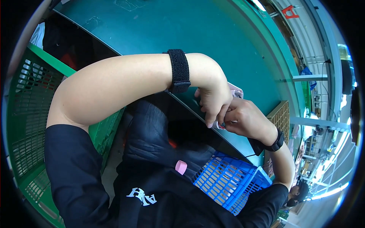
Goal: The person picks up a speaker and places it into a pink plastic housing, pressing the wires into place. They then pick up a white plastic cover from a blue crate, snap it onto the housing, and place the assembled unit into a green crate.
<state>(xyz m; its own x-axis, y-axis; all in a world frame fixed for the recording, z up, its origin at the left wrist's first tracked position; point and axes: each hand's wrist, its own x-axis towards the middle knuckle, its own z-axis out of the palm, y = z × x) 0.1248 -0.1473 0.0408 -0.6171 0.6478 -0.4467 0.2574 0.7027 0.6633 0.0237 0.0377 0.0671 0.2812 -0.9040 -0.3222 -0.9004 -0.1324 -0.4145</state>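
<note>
My left hand (pixel 215 100) and my right hand (pixel 247 117) meet at the near edge of the green tabletop (pixel 182 30). Bent fingers of the left hand point down, their tips close to the right hand's. Between the fingertips shows a small white piece with red and dark marks (pixel 220 125), mostly covered, so its kind is unclear. The right hand is closed in a pinch around that spot. Just behind both hands, a pale pinkish-white item (pixel 237 90) peeks out on the table. Each wrist wears a black strap.
A blue plastic basket (pixel 232 180) stands by my right side, below the table edge. Green slatted crates (pixel 34 114) are at my left. A tan grid tray (pixel 280 117) lies beyond my right wrist. On my lap is a pink ring (pixel 181 167). Another person (pixel 300 192) is far right.
</note>
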